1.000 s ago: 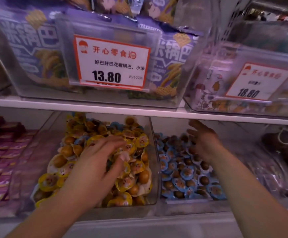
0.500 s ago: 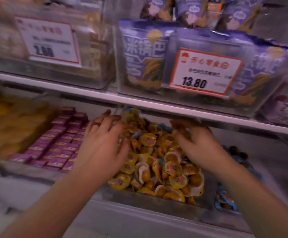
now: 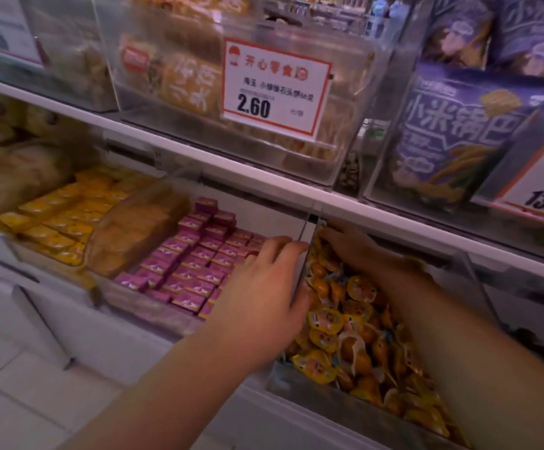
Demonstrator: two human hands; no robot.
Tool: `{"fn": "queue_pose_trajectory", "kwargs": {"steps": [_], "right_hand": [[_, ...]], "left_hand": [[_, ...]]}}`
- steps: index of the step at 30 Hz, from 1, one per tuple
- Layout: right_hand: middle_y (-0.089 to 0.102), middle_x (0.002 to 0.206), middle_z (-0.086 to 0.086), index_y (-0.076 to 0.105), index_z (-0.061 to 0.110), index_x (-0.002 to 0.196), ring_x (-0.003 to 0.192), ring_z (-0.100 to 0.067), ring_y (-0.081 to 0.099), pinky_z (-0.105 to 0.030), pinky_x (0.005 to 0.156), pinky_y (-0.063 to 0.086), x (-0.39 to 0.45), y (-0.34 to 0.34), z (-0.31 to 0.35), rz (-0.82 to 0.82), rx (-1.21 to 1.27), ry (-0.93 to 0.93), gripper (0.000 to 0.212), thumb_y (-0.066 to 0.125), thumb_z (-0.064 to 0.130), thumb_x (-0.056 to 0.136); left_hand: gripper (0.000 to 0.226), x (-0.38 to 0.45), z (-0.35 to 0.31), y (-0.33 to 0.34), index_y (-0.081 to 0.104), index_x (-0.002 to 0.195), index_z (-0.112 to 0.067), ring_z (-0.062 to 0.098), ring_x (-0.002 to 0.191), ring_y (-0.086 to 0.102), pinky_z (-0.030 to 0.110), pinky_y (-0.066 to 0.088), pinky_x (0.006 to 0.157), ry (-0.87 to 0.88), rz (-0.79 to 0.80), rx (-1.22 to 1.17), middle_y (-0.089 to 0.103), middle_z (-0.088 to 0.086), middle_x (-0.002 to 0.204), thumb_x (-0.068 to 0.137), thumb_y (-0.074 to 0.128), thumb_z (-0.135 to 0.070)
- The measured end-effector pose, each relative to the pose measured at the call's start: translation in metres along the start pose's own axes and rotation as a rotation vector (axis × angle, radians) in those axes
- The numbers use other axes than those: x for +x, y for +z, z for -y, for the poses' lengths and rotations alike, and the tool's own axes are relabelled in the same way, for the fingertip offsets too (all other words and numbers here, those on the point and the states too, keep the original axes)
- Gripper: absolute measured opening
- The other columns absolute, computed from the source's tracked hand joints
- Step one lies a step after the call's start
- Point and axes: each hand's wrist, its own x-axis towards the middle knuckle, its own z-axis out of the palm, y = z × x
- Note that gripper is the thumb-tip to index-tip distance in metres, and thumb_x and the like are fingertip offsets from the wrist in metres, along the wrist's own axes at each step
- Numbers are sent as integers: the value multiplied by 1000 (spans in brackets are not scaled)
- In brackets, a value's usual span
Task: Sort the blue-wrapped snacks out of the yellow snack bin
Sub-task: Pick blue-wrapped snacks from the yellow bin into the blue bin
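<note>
The clear bin (image 3: 309, 383) of yellow-wrapped snacks (image 3: 324, 319) sits on the lower shelf, right of centre. My left hand (image 3: 264, 297) lies along the outside of the bin's left wall, fingers fairly straight and thumb against the wall. My right hand (image 3: 358, 250) reaches palm-down over the snacks at the back of the bin, under the shelf edge. Its fingertips are buried among the wrappers, and I see nothing pinched in them. No blue wrapper stands out plainly in the pile. My right forearm hides most of the neighbouring bin (image 3: 530, 345) on the right.
Left of the yellow bin stands a bin of small purple boxes (image 3: 196, 264), then yellow packets (image 3: 63, 219). The white shelf edge (image 3: 264, 180) hangs low over the bins. Above it sit clear bins with a 2.60 price tag (image 3: 274, 89) and purple bags (image 3: 452, 131).
The view has swung left. My left hand has slid off the snack pile to the bin's left wall. My right hand has pushed further back into the yellow bin.
</note>
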Motion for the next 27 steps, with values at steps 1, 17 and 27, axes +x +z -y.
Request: {"fn": "queue_pose_trajectory", "kwargs": {"steps": [1,17,27], "right_hand": [[68,79,1,65,26,78,78,-23,66,-35,75,54,1,-3,0,19,-31,2,25,53,45,88],[33,150,23,40,52,135,139,14,22,-9,114,14,-176,-68,-8,239,-285,-424,62,58,22,83],[57,104,44,66,49,114,110,19,50,-2,91,37,-193,-76,-29,-61,-143,-272,32,49,53,87]], "left_hand": [[48,-1,0,0,40,135,-29,26,109,57,44,49,89,6,6,1,44,-3,136,89,48,-36],[47,-22,-50,40,46,138,-24,18,140,31,36,27,117,287,94,70,40,-3,146,94,36,-39],[38,1,-53,59,59,123,-36,18,100,58,33,43,90,144,108,151,61,-10,119,90,42,-44]]}}
